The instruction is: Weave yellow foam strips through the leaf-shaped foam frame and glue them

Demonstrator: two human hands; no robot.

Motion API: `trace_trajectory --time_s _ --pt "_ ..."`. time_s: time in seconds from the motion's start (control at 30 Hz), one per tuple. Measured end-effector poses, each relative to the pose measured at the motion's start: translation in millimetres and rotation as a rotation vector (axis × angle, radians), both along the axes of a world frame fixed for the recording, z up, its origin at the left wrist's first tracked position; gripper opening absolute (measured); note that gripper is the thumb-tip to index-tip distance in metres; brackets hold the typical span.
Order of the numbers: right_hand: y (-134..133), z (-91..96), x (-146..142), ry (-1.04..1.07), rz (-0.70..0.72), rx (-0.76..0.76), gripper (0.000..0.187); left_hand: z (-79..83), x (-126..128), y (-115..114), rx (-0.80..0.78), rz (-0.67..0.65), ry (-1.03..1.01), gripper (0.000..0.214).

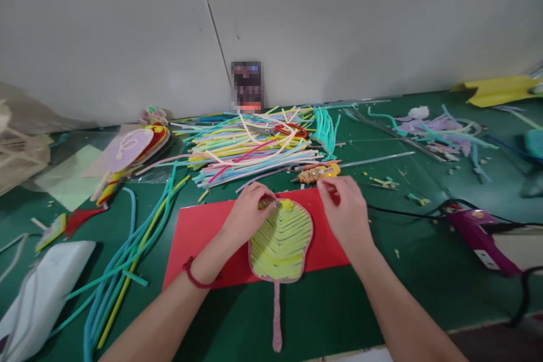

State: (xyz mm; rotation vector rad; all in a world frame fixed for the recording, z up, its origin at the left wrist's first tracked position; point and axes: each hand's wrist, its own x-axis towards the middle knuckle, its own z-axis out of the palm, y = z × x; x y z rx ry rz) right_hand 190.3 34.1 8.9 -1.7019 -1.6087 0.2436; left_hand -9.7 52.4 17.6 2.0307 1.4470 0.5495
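Note:
A leaf-shaped fan [280, 237] in yellow-green, edged in pink with a pink handle, lies partly on a red sheet [199, 237]. A small yellow flower [288, 204] sits at its top. My left hand [252, 209], with a dark red bracelet at the wrist, is closed in a pinch at the fan's upper left edge, beside the flower. What its fingertips hold is too small to name. Right of the fan, my right hand [345, 206] is raised over the sheet, fingers curled together. Anything in them is hidden. An orange-yellow glue gun [316, 173] lies just behind.
Pipe cleaners [250, 150] lie heaped at the back, with red-handled scissors [292, 130] on top. A phone [247, 86] leans on the wall. Finished fans [129, 147] and loose green stems [133, 237] are left; a purple power strip [481, 237] with cables is right.

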Motion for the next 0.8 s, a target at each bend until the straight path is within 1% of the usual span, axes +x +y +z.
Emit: trace_trajectory --time_s 0.03,0.1,0.2,0.27,0.3,0.37,0.47,0.57,0.7,0.8 --pt "-0.5 1.1 -2.8 0.080 0.081 -0.051 0.024 -0.3 0.2 -0.5 -0.005 0.007 -0.006 0.013" --pt "-1.1 3.4 -7.9 0.207 0.194 -0.188 0.026 -0.8 0.4 -1.7 -0.009 0.014 -0.012 0.011" --pt "-0.2 6.5 -13.2 0.344 0.325 -0.412 0.030 -1.2 0.4 -4.3 -0.011 0.024 -0.021 0.010" --pt "1.6 6.5 -15.3 0.398 0.396 -0.511 0.031 -1.4 0.3 -6.7 -0.022 0.030 -0.046 0.008" --pt "2.6 5.7 -16.2 0.397 0.412 -0.526 0.031 -1.8 0.1 -8.0 -0.027 0.031 -0.064 0.008" --pt "4.2 3.0 -17.7 0.342 0.413 -0.497 0.030 -3.0 -0.8 -10.8 -0.021 0.030 -0.087 0.013" --pt "4.5 -0.3 -19.7 0.267 0.426 -0.450 0.026 -6.9 -3.9 -14.9 0.051 0.042 -0.050 0.017" --pt "3.5 -0.9 -20.8 0.204 0.444 -0.456 0.025 -13.2 -8.0 -18.8 0.100 0.077 -0.017 0.016" --pt "2.9 -1.8 -22.1 0.160 0.476 -0.483 0.029 -19.5 -10.7 -22.5 0.075 0.116 -0.030 0.014" --pt "2.0 -1.9 -23.2 0.161 0.469 -0.519 0.031 -18.7 -9.9 -23.7 0.057 0.118 -0.050 0.014"
